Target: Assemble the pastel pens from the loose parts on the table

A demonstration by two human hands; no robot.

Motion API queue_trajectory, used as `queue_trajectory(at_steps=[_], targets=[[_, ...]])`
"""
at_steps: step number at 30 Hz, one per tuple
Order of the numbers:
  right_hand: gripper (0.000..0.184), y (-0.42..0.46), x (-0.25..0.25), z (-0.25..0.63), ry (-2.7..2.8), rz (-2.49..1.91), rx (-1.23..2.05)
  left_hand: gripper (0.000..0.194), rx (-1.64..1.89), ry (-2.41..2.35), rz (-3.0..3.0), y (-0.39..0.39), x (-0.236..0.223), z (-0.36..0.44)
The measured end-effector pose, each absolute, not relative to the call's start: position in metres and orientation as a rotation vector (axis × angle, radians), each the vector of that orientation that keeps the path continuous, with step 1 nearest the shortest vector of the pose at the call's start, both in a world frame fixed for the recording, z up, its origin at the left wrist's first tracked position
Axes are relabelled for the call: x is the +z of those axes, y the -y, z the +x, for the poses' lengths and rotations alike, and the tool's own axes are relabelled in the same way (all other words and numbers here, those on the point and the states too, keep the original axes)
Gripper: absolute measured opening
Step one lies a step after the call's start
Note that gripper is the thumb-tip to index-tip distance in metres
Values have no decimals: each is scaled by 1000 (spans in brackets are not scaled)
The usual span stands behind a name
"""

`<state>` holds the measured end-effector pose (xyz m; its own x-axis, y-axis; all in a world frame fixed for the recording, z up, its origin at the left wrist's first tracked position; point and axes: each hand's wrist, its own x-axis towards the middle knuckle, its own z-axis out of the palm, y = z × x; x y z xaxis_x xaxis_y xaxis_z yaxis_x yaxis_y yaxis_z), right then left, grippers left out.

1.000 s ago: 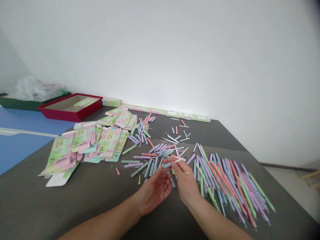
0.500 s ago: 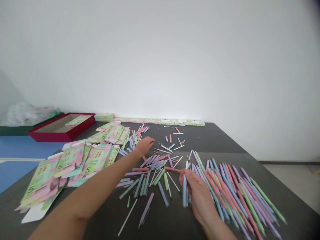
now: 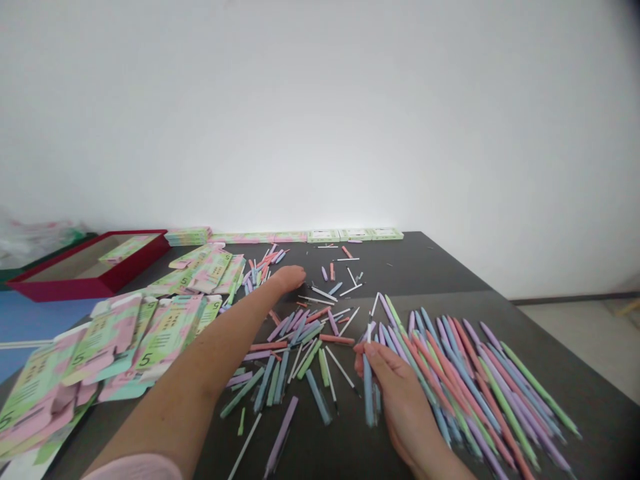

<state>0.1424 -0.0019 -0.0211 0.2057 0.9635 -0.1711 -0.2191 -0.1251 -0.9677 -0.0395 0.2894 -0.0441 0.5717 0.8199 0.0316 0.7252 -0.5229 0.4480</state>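
Bit of a pen mess on this dark grey table (image 3: 450,263) right now. The left hand (image 3: 289,279) is stretched out over about the middle of the table, fingers pressed together and curled a little, with the tips pointing down toward the loose pens (image 3: 280,360). I can't tell if anything's tucked under them. Those loose pens lie every which way in pastel pink, blue, purple and green, mixed in with thin white sticks (image 3: 320,293). The right hand (image 3: 403,407) sits nearer the front edge of the table, right between that jumble and a much tidier fan of pens (image 3: 480,393) on the right side of the table, all angled about the same way. Its fingers are bunched against a tilted blue pen (image 3: 369,393), but honestly you can't tell if it's pinched or just touching. On the left side of the table there's a heap of flattened printed cardboard boxes (image 3: 165,340) in green and pink with a big 5 on them. A neat row of boxes (image 3: 323,235) lines the far edge of the table, and a red tray (image 3: 75,283) with a flat box (image 3: 125,248) in it sits just past the far left corner of the table.
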Motion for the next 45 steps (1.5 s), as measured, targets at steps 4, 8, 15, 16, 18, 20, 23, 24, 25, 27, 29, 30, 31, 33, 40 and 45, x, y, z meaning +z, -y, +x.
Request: queue_trajectory(at_steps=[4, 8, 15, 16, 18, 20, 23, 24, 25, 27, 29, 30, 31, 33, 40, 45], targets=[[33, 2, -18, 141, 939, -1330, 1177, 11, 566, -1276, 2215, -264, -25, -40], [34, 2, -17, 139, 1188, -1417, 1054, 29, 767, -1167, 1960, -197, -12, -26], [30, 6, -13, 132, 1451, -1468, 900, 15, 916, -698, 887, -88, -4, -13], [30, 7, -14, 132, 1478, -1467, 882, 14, 916, -705, 843, -83, -4, -13], [31, 7, -14, 131, 1515, -1467, 866, 14, 910, -714, 793, -76, -5, -13], [31, 6, -15, 131, 1537, -1468, 868, 14, 896, -710, 779, -74, -7, -12], [31, 5, -14, 131, 1554, -1460, 874, 14, 893, -697, 804, -72, -9, -12], [31, 4, -14, 131, 1556, -1461, 875, 14, 897, -693, 814, -71, -10, -12], [31, 4, -14, 131, 1556, -1464, 875, 14, 897, -689, 821, -71, -10, -12], [31, 3, -14, 131, 1559, -1471, 874, 14, 889, -687, 836, -70, -10, -12], [31, 3, -15, 132, 1562, -1470, 871, 13, 886, -690, 852, -70, -10, -12], [31, 3, -15, 132, 1563, -1468, 871, 13, 889, -691, 862, -70, -10, -11], [31, 2, -16, 132, 1562, -1469, 871, 13, 894, -693, 875, -70, -11, -11], [31, 1, -18, 132, 1565, -1476, 865, 13, 900, -698, 917, -70, -12, -10], [30, -1, -24, 132, 1570, -1477, 808, 20, 839, -835, 1184, -68, -11, -9], [27, 0, -28, 131, 1609, -1431, 730, 23, 880, -870, 1392, -62, -1, -13]])
